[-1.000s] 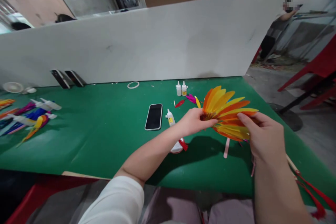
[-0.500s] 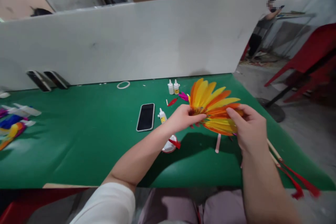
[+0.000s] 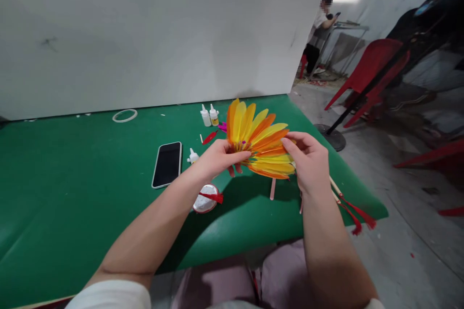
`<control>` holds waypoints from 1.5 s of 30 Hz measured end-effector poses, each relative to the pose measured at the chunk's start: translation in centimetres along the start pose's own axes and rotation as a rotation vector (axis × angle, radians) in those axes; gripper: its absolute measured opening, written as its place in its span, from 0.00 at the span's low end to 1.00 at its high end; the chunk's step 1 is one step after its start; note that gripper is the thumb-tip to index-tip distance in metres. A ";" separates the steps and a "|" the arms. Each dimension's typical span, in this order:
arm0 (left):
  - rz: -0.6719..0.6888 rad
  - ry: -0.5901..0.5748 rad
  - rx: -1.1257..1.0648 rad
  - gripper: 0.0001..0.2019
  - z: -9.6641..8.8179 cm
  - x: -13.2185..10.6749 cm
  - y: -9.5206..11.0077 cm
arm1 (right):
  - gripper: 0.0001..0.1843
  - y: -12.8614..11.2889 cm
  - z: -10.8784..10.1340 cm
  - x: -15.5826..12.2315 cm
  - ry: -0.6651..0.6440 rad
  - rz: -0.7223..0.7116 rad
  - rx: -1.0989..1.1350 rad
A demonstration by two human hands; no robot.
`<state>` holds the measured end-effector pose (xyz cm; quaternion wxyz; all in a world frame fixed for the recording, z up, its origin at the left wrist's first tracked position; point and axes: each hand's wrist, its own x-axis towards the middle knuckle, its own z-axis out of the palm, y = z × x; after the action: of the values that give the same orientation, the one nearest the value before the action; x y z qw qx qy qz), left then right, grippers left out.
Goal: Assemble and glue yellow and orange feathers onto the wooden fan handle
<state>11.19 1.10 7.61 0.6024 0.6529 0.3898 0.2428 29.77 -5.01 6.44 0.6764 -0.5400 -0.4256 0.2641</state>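
Note:
A fan of yellow and orange feathers (image 3: 259, 137) is spread out above the table, held between both hands. My left hand (image 3: 221, 157) is closed on the gathered base, its thumb lying across the quills. At the fan's right side my right hand (image 3: 308, 159) pinches the tip of an orange feather between thumb and fingers. Below the left wrist lies a round silvery lid or dish (image 3: 206, 201) with a red tassel (image 3: 217, 198) across it. A pale flat stick (image 3: 273, 189) rests beneath the fan.
On the green table (image 3: 90, 193) are a phone (image 3: 167, 165), two small glue bottles (image 3: 210, 116), another bottle (image 3: 193, 155) partly behind my arm, a red feather (image 3: 210, 137) and a white ring (image 3: 124, 115). A white board (image 3: 145, 38) stands behind. Red-tasselled sticks (image 3: 337, 190) lie right.
The view has swung to the right, so the table things sit further left. Both hands keep hold of the feather fan, which now faces the camera a little more.

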 end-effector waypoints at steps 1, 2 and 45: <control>0.000 0.002 -0.004 0.13 0.0 0.0 0.0 | 0.10 0.0 0.0 0.0 -0.005 -0.002 0.000; 0.001 0.003 -0.005 0.13 0.0 0.0 0.0 | 0.10 0.1 -0.1 0.0 -0.009 -0.006 0.003; -0.006 -0.136 0.152 0.11 -0.9 -0.7 1.0 | 0.11 -0.9 -2.4 0.1 -0.243 0.096 -0.002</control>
<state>10.26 1.11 8.83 0.5770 0.7105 0.3673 0.1657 31.80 -6.38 7.23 0.6059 -0.5245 -0.4783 0.3592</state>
